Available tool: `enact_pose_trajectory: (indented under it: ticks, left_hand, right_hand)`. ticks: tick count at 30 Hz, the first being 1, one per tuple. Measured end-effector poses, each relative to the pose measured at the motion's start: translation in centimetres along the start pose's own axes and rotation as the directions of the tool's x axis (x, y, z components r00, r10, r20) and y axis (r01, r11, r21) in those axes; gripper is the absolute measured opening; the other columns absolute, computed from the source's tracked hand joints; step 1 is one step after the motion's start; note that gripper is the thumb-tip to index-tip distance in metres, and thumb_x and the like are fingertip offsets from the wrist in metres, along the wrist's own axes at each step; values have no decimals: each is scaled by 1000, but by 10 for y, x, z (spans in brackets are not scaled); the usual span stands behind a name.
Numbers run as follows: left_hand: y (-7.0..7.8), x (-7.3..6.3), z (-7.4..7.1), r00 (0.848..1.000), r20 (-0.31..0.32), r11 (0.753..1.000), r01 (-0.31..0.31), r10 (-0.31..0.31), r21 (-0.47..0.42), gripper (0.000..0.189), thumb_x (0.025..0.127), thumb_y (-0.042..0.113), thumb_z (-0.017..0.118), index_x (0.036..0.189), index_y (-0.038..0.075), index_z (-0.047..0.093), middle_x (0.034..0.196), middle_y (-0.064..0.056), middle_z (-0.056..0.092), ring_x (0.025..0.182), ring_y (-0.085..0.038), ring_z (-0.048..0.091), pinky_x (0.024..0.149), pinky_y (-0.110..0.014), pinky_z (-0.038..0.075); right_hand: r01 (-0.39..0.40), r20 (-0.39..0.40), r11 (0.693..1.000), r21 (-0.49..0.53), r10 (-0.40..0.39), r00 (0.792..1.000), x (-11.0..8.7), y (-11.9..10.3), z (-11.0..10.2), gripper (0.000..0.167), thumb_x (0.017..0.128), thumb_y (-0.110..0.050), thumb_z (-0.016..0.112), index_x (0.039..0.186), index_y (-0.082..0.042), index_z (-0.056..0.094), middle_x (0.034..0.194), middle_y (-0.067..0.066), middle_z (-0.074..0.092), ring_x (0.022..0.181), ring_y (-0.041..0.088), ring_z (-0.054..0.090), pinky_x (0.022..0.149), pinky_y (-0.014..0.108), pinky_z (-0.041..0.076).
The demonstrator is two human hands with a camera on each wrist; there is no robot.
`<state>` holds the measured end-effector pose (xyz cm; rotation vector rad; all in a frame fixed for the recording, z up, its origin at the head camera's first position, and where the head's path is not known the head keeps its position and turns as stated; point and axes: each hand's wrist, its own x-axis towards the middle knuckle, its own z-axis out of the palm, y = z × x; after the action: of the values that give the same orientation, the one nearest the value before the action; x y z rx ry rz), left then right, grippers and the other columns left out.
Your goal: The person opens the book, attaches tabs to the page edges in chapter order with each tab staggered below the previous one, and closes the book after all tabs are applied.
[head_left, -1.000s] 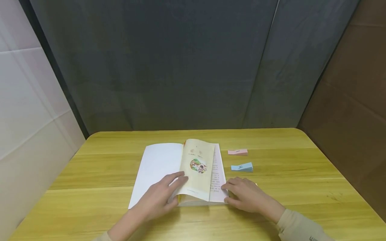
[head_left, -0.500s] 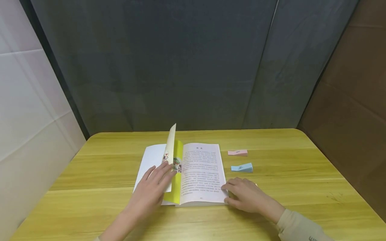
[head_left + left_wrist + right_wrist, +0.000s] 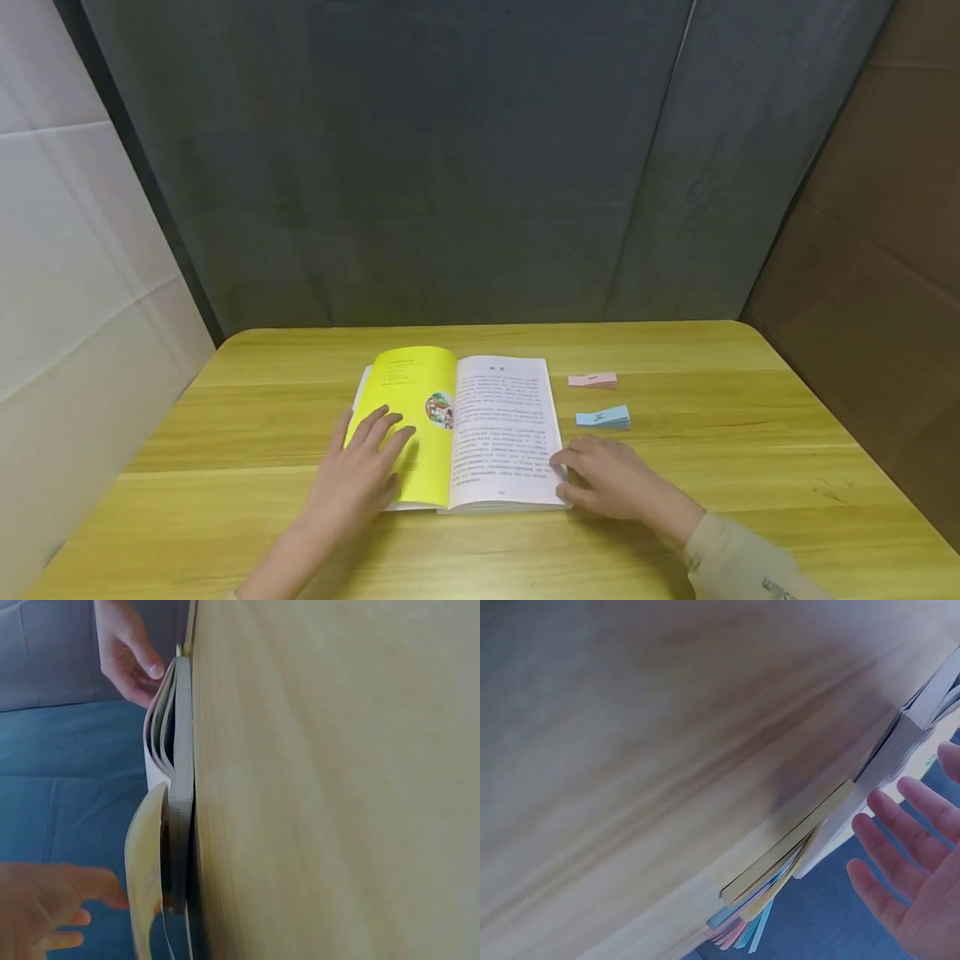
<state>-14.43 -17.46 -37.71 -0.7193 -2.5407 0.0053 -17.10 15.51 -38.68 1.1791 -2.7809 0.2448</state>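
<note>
An open book [image 3: 502,425] lies on the wooden table, a printed white page on its right and a bright yellow page [image 3: 408,379] with a round picture on its left. Over the lower left of that yellow page is my left hand [image 3: 352,475], fingers spread and gripping nothing. The left wrist view has its fingers [image 3: 101,886] right at the curved, raised page [image 3: 142,862]. At the book's lower right edge is my right hand [image 3: 611,479], fingertips by the page corner. Its fingers [image 3: 911,832] look loose and apart in the right wrist view.
Right of the book lie a pink stack of paper strips [image 3: 592,380] and a blue stack [image 3: 603,417]. A yellow stack [image 3: 787,844], mostly hidden behind my right hand in the head view, sits beside the book. A dark curtain [image 3: 465,167] hangs behind the table.
My left hand has turned the cream page with the round picture over to the left, uncovering the yellow page and the full printed page. The right hand has stayed by the book's edge.
</note>
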Motion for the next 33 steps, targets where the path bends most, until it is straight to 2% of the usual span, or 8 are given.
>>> enact_pose_trajectory:
  ticks: [3, 7, 10, 14, 18, 23, 26, 33]
  left_hand:
    - [7, 4, 3, 999, 42, 996, -15, 19, -83, 49, 64, 15, 70, 110, 8, 56, 117, -11, 50, 112, -28, 42, 94, -50, 27]
    - [19, 12, 10, 996, 32, 975, -70, 78, -209, 42, 67, 11, 66, 109, 6, 57, 114, -10, 52, 104, -26, 49, 88, -43, 37]
    - [28, 18, 16, 991, 28, 957, -117, 129, -266, 37, 72, 11, 63, 107, 6, 58, 111, -9, 54, 100, -23, 52, 83, -37, 42]
    - [38, 25, 23, 983, 52, 940, -155, 179, -303, 31, 78, 20, 61, 107, 9, 58, 109, -7, 55, 97, -21, 53, 78, -33, 45]
    - [46, 29, 27, 977, 106, 938, -143, 185, -315, 41, 79, 35, 61, 111, 10, 57, 112, -6, 53, 98, -20, 52, 76, -34, 45]
    - [51, 30, 29, 971, 177, 947, -100, 160, -306, 59, 73, 45, 64, 118, 10, 52, 117, -8, 50, 104, -22, 48, 78, -36, 44]
    - [49, 31, 29, 972, 181, 944, -87, 150, -318, 62, 70, 44, 67, 118, 9, 51, 117, -8, 49, 105, -22, 47, 80, -36, 43]
    - [43, 30, 29, 976, 157, 921, -82, 151, -382, 63, 68, 43, 70, 117, 8, 52, 116, -7, 49, 105, -21, 47, 82, -35, 43]
  right_hand:
    - [9, -5, 1000, -1, -9, 1000, 2, 1, -1, 30, 81, -30, 58, 103, -11, 62, 88, -2, 57, 77, 12, 51, 67, 31, 44]
    - [12, -4, 1000, 7, -12, 1000, 4, 3, -2, 29, 81, -30, 58, 102, -12, 62, 83, -4, 55, 71, 8, 47, 64, 29, 43]
    - [16, -7, 1000, 20, -16, 1000, 6, 3, -2, 27, 81, -29, 59, 101, -11, 63, 83, -4, 56, 69, 8, 47, 61, 26, 42]
    - [21, -15, 999, 43, -21, 1000, 8, 4, -2, 26, 80, -27, 59, 100, -10, 63, 85, -2, 58, 70, 9, 49, 60, 26, 42]
    - [9, -6, 998, 61, -8, 1000, 10, 4, -2, 25, 81, -26, 59, 100, -10, 63, 86, -2, 58, 72, 9, 49, 62, 27, 42]
    - [4, 3, 997, 71, -5, 1000, 11, 6, -3, 23, 81, -26, 58, 98, -10, 63, 82, -5, 56, 70, 7, 46, 60, 26, 40]
    - [5, 6, 997, 73, -5, 1000, 11, 6, -3, 23, 81, -26, 58, 98, -11, 63, 79, -6, 54, 69, 7, 45, 60, 26, 40]
    - [1, 15, 997, 81, -2, 1000, 12, 6, -3, 22, 81, -26, 58, 97, -11, 63, 78, -7, 53, 67, 6, 44, 59, 24, 39]
